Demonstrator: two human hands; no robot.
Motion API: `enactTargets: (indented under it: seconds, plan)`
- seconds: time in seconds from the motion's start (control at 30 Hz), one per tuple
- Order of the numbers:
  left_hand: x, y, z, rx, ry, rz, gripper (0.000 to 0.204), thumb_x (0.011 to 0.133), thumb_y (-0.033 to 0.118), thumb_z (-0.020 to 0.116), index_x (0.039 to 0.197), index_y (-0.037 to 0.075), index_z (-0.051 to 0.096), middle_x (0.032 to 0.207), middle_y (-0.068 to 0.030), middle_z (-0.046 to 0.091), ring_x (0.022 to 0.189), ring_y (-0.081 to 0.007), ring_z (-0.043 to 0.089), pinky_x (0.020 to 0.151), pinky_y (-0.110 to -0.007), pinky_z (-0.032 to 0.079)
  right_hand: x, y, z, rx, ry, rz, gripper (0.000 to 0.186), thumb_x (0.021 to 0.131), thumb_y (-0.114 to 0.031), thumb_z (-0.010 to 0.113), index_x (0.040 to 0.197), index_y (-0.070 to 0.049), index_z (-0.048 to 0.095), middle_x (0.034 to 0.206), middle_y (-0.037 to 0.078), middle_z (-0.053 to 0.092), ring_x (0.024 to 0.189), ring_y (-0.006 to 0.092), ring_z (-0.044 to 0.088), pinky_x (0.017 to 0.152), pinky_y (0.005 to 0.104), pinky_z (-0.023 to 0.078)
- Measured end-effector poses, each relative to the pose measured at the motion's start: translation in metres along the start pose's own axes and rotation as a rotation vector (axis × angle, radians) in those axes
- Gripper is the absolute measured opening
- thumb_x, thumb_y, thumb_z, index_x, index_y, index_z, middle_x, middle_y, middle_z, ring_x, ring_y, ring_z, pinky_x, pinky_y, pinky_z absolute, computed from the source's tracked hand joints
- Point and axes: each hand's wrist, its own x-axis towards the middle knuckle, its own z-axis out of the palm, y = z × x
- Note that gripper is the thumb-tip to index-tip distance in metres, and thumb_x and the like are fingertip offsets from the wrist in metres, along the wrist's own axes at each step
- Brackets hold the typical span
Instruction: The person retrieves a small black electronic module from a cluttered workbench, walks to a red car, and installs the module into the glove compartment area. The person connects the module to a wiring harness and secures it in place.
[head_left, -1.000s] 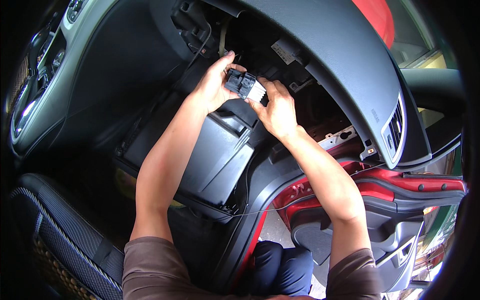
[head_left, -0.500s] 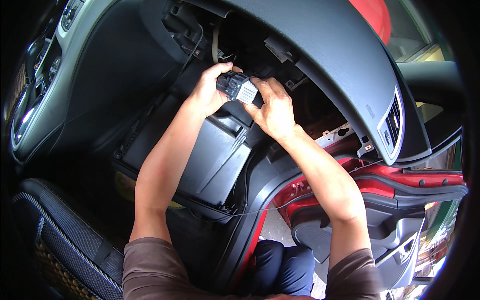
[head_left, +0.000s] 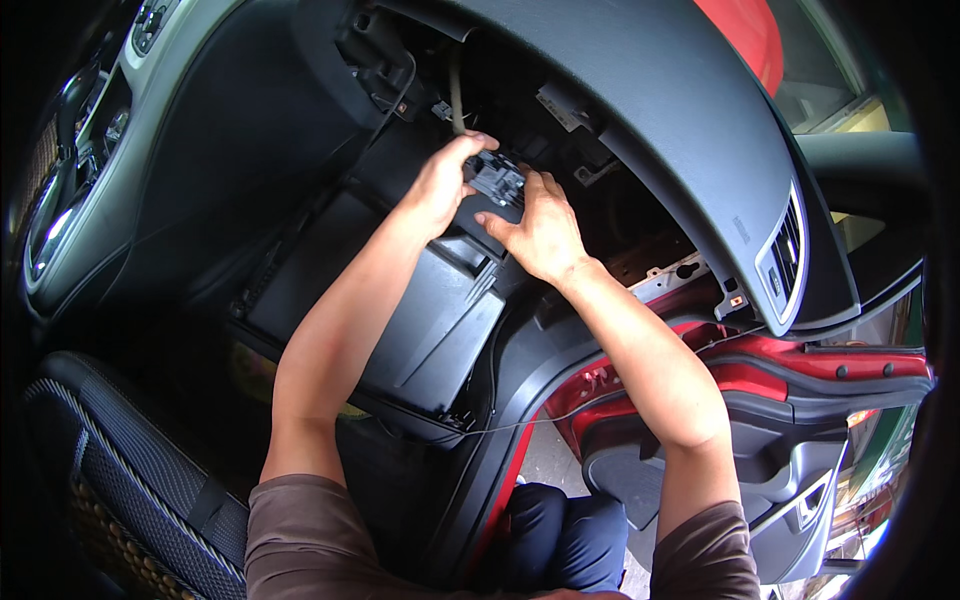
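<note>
Up by the opening under the dashboard, my left hand [head_left: 440,185] pinches a small black electrical module [head_left: 497,180] by its left end. Plastic connector sockets on the module face me. My right hand [head_left: 545,220] is at its right end, with the fingers round that edge and the thumb extended below. The metal fins of the module are turned out of sight. Below both hands, a black glove box [head_left: 400,330] hangs lowered, its ribbed surface showing.
The dark dashboard [head_left: 640,110] curves over the opening, where a pale hose [head_left: 457,95], a loose white connector [head_left: 442,112] and brackets show. A thin cable [head_left: 520,425] runs across the door sill. The red door [head_left: 740,375] stands open at right; a seat [head_left: 150,450] lies lower left.
Both hands have shifted slightly right with the module and turned it. Its silver fins faced me before; now the black connector side does. My right thumb has moved off the fins.
</note>
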Motion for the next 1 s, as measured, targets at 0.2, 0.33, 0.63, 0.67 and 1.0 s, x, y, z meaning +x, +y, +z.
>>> enactTargets:
  seconds: [0.2, 0.33, 0.63, 0.67, 1.0]
  plan:
    - [-0.001, -0.002, 0.002, 0.219, 0.007, 0.027, 0.043, 0.113, 0.036, 0.045, 0.136, 0.008, 0.069, 0.126, -0.0026, 0.071, 0.117, -0.0165, 0.065, 0.109, -0.045, 0.049, 0.007, 0.02, 0.006, 0.185, -0.016, 0.149, 0.09, 0.085, -0.037, 0.091, 0.152, 0.007, 0.051, 0.14, 0.031, 0.066, 0.13, 0.0455, 0.067, 0.112, 0.0473, 0.055]
    - [-0.007, 0.014, 0.004, 0.36, -0.044, -0.087, 0.051, 0.11, 0.046, 0.049, 0.14, 0.01, 0.069, 0.129, -0.0043, 0.071, 0.12, -0.0204, 0.063, 0.109, -0.049, 0.048, 0.014, 0.033, 0.009, 0.347, -0.055, 0.157, 0.082, 0.089, -0.022, 0.086, 0.157, 0.006, 0.049, 0.142, 0.031, 0.068, 0.134, 0.0431, 0.067, 0.114, 0.044, 0.053]
    - [-0.011, 0.05, -0.001, 0.547, -0.115, -0.277, 0.044, 0.11, 0.039, 0.05, 0.117, 0.003, 0.074, 0.103, -0.0068, 0.076, 0.084, -0.0128, 0.069, 0.069, -0.029, 0.058, 0.009, 0.05, 0.002, 0.965, -0.309, 0.259, 0.065, 0.103, -0.015, 0.078, 0.157, 0.007, 0.05, 0.128, 0.013, 0.074, 0.119, 0.018, 0.068, 0.111, 0.0323, 0.05]
    - [-0.012, 0.05, 0.0, 0.54, -0.119, -0.281, 0.044, 0.11, 0.039, 0.05, 0.117, 0.003, 0.073, 0.103, -0.0081, 0.077, 0.082, -0.0133, 0.069, 0.068, -0.029, 0.058, 0.008, 0.05, 0.0, 0.961, -0.327, 0.259, 0.064, 0.104, -0.017, 0.078, 0.157, 0.006, 0.051, 0.13, 0.014, 0.073, 0.122, 0.0188, 0.067, 0.112, 0.0335, 0.05]
    - [-0.012, 0.053, -0.001, 0.526, -0.121, -0.334, 0.046, 0.11, 0.039, 0.049, 0.123, -0.001, 0.068, 0.103, -0.0145, 0.076, 0.069, -0.0156, 0.069, 0.056, -0.026, 0.054, -0.006, 0.035, -0.008, 1.017, -0.312, 0.289, 0.058, 0.108, -0.027, 0.072, 0.153, 0.005, 0.054, 0.128, 0.012, 0.074, 0.116, 0.0183, 0.069, 0.107, 0.0344, 0.051]
